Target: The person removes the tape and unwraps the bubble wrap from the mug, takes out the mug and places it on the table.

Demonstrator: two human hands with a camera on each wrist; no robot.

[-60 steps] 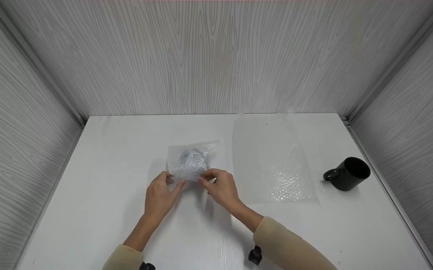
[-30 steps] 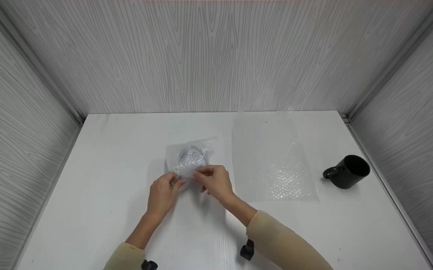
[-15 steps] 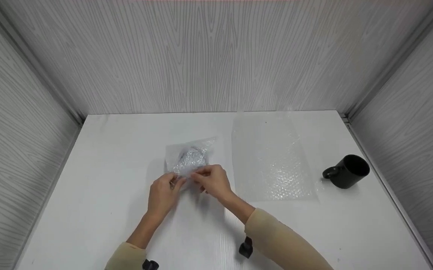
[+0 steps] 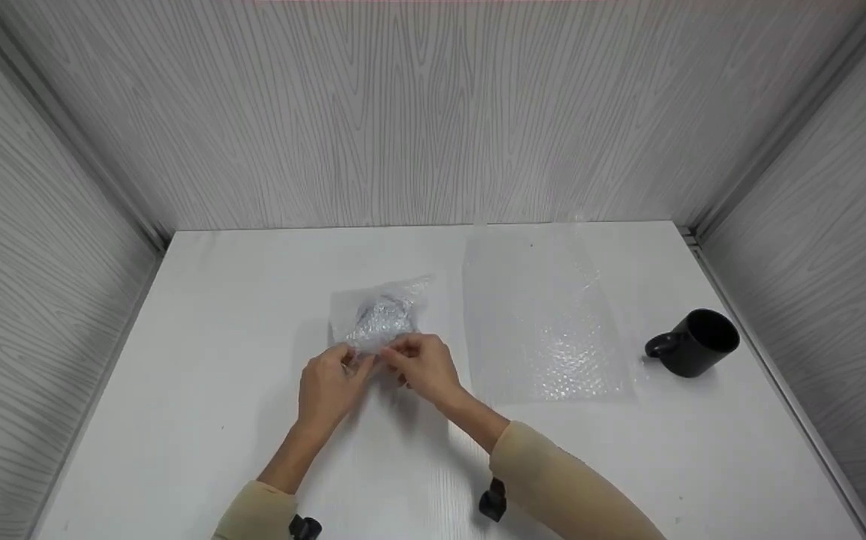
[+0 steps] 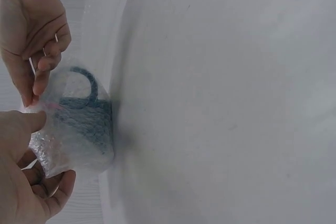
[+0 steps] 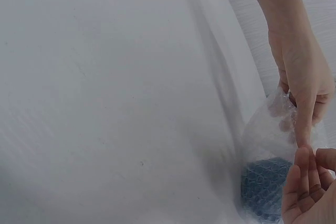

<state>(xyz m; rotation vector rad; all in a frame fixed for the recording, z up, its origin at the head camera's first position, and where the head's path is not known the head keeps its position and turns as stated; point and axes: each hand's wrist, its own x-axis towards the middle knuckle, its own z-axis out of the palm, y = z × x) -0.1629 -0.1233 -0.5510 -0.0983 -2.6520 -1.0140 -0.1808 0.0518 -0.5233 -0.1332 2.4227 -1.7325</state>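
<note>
A blue mug point(image 5: 86, 121) with its handle showing sits inside a clear bubble-wrap bag point(image 4: 343, 306) in the middle of the white table. At the bag's near edge, my left hand point(image 4: 326, 386) grips the film between thumb and fingers. Close beside it, my right hand point(image 4: 427, 369) pinches the same edge, its fingertips almost meeting the left thumb. Both wrist views show the hands at the bag's gathered end, with a small pink mark under the film near the right fingertips in the left wrist view.
To the right of the hands lies a flat bubble-wrap bag point(image 4: 538, 322), reaching to the table's back edge. A black mug point(image 4: 692, 345) stands farther right, handle toward the left. Wood-grain panels point(image 4: 373, 112) enclose the white table point(image 4: 200, 390) at the back and sides.
My right hand has moved slightly left along the bag's near edge, closer to my left hand. My left fingers have drawn together on the film. The black mug and flat bag stay put.
</note>
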